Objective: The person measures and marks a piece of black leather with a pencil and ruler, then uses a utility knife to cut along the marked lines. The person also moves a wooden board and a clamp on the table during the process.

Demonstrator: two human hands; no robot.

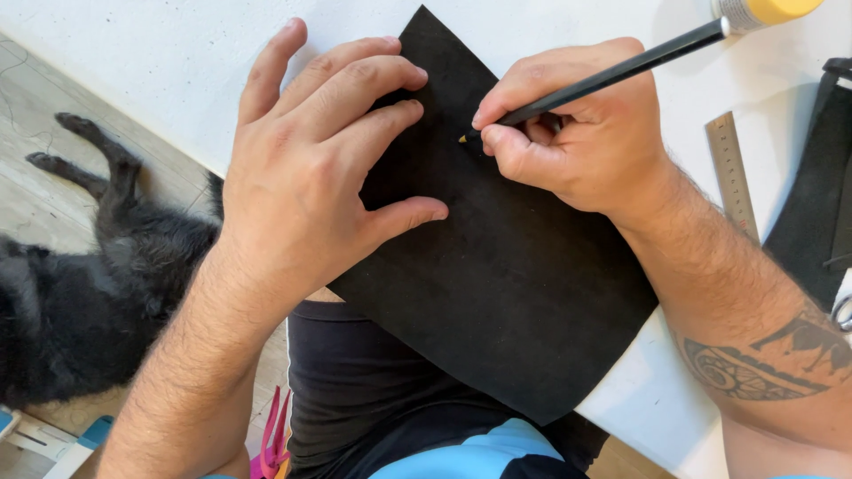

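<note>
Pencil [603, 80] pinched in my right hand [577, 133], tip on black sheet [497, 284]; left hand [311, 177] spread flat should press firmly against slipping.

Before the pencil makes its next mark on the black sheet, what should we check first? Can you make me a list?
1. Left hand lies flat on the black sheet, holding it down: ok.
2. Right hand grips the pencil firmly: ok.
3. Pencil tip meets the sheet: ok, it appears to touch.
4. Sheet fully on the white table: not ok, one corner hangs over the edge above the lap.
5. Metal ruler within easy reach: ok, it lies beside the right forearm.
6. Dog clear of the work: ok, it lies on the floor.
</note>
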